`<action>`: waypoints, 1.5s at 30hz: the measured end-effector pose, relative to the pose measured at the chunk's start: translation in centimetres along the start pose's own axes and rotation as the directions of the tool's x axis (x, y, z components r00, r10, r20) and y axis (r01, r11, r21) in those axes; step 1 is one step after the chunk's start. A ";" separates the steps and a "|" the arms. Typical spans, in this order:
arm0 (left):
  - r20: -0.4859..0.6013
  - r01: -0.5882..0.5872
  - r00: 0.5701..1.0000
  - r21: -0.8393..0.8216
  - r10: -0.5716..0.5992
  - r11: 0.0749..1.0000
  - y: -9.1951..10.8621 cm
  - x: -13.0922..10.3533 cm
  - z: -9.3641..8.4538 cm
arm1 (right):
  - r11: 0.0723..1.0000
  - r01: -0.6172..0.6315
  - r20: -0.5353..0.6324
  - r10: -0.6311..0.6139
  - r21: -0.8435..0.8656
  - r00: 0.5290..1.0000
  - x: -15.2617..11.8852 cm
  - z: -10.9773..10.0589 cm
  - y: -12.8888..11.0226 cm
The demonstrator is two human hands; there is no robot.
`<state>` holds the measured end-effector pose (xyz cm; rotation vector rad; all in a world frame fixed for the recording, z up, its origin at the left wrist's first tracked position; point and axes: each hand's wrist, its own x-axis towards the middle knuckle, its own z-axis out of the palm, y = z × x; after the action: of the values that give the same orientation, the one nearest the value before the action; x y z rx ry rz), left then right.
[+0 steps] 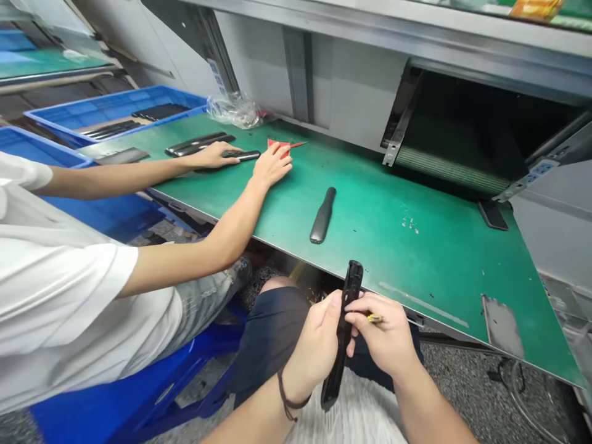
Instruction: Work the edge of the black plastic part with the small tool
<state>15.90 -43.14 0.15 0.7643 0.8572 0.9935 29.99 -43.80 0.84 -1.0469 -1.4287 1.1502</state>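
Note:
A long black plastic part point(339, 364) is held over my lap, tilted, with its far end near the table's front edge. My left hand point(319, 336) is closed around its left side. At its right side my right hand point(382, 327) is closed on a small tool with a yellow end point(374, 318); the fingertips touch the black part and hide the rest of the tool. Beyond my hands, a dark, bottle-shaped part point(322, 216) lies on the green table point(370, 228).
To the left a co-worker's hands point(272, 165) touch a black part point(247, 156) and a red item point(279, 148). Blue bins point(115, 106) with black parts stand farther left. A phone-like object point(493, 216) and a grey plate point(503, 327) lie at the right.

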 end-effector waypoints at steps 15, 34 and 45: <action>-0.200 -0.059 0.976 -0.611 -0.081 0.789 3.2 4.0 -2.6 | 0.840 0.395 0.160 -0.361 -0.372 0.919 -5.1 0.0 2.1; -0.225 -0.225 0.965 -0.450 0.134 0.864 2.3 2.4 -2.6 | 0.822 0.251 -0.017 -0.302 -0.512 0.953 -3.2 0.9 3.6; -0.229 -0.239 0.962 -0.444 0.148 0.864 2.5 2.0 -3.3 | 0.824 0.106 -0.250 -0.288 -0.557 0.924 -0.2 1.8 4.5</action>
<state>12.69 -39.93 0.26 0.3455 0.6650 1.4082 28.41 -43.48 -3.77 -1.3575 -1.5799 0.3890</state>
